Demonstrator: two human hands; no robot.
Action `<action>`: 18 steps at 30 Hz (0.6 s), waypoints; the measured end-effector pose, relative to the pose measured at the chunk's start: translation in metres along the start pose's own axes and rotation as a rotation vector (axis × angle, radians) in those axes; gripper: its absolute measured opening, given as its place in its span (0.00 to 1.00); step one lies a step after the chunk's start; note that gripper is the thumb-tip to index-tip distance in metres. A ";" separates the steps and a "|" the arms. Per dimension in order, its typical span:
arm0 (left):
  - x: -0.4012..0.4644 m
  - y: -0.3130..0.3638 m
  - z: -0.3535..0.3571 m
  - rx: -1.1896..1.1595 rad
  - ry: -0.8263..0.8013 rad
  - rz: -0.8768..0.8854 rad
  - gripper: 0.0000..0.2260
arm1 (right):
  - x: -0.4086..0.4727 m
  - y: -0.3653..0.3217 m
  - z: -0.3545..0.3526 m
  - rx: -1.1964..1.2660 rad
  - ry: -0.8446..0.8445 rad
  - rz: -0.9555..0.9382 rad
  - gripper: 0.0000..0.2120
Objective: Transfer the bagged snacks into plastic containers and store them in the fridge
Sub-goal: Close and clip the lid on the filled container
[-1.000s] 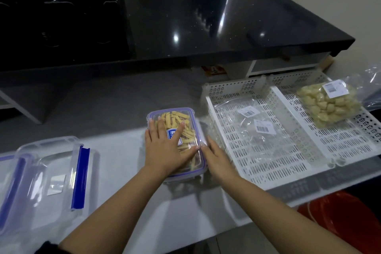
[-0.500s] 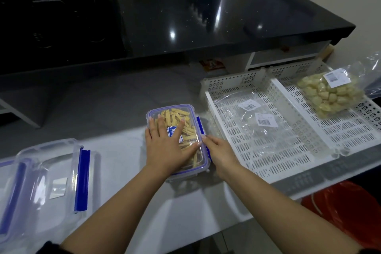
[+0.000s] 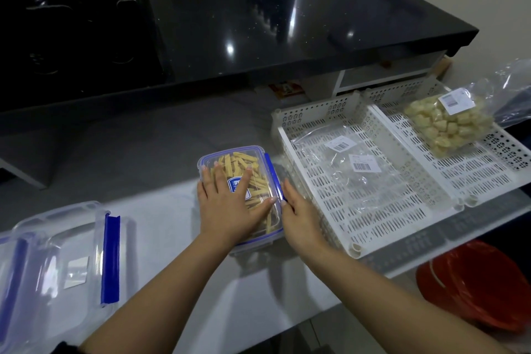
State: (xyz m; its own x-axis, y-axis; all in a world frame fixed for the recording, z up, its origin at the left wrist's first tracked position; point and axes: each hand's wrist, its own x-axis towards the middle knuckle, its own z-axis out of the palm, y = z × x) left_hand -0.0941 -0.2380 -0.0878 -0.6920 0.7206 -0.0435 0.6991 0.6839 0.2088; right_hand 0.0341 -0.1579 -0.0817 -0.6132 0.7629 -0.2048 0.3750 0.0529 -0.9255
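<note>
Since a second ago, the blue right-side latch (image 3: 274, 178) of the lidded container (image 3: 240, 192) has come into view: earlier we saw only a clear rim on that side, now the flap stands out along the right wall. We judge it is being worked, not yet snapped down.

Left hand (image 3: 230, 207): flat, fingers spread, pressing on the lid, as before. Right hand (image 3: 298, 215): its fingertips touch the near part of the latch; fingers look mostly straight, no curl round anything that we can see.

Container holds yellow stick snacks, sits near the middle of the worktop (image 3: 172, 238), just left of the white perforated tray (image 3: 373, 210).

In the tray: emptied clear bags (image 3: 347, 158). A full bag of pale snacks (image 3: 448, 126) lies on the second tray at the far right.

Open container and lid (image 3: 57, 256) wait at the worktop's left edge.

Meaning: first batch transferred, sealing under way; one bag left, fridge step not started.
</note>
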 end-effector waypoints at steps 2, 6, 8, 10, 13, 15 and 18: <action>0.001 0.000 0.001 -0.003 0.002 0.004 0.42 | -0.003 -0.002 -0.001 0.000 -0.046 0.010 0.24; 0.000 0.000 0.001 -0.015 0.002 0.010 0.43 | -0.004 -0.003 -0.005 0.006 -0.121 0.021 0.25; 0.000 0.000 0.001 -0.010 0.000 0.011 0.43 | -0.005 -0.007 -0.009 -0.028 -0.144 0.023 0.25; 0.000 0.001 0.001 -0.007 -0.007 0.012 0.42 | -0.007 -0.012 -0.010 -0.119 -0.156 -0.033 0.24; 0.000 0.001 0.000 -0.028 -0.017 0.018 0.40 | -0.006 -0.016 -0.005 -0.237 -0.184 -0.116 0.27; 0.001 -0.001 -0.003 -0.051 -0.033 0.021 0.37 | -0.001 -0.016 0.001 -0.401 -0.239 -0.179 0.31; 0.002 -0.008 -0.012 -0.263 -0.048 0.008 0.31 | 0.010 -0.020 0.011 -0.619 -0.266 -0.259 0.31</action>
State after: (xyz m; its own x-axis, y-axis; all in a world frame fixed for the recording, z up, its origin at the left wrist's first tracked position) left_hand -0.1029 -0.2436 -0.0783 -0.6730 0.7347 -0.0857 0.6293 0.6296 0.4556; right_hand 0.0126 -0.1587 -0.0689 -0.8547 0.4981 -0.1463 0.4713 0.6266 -0.6207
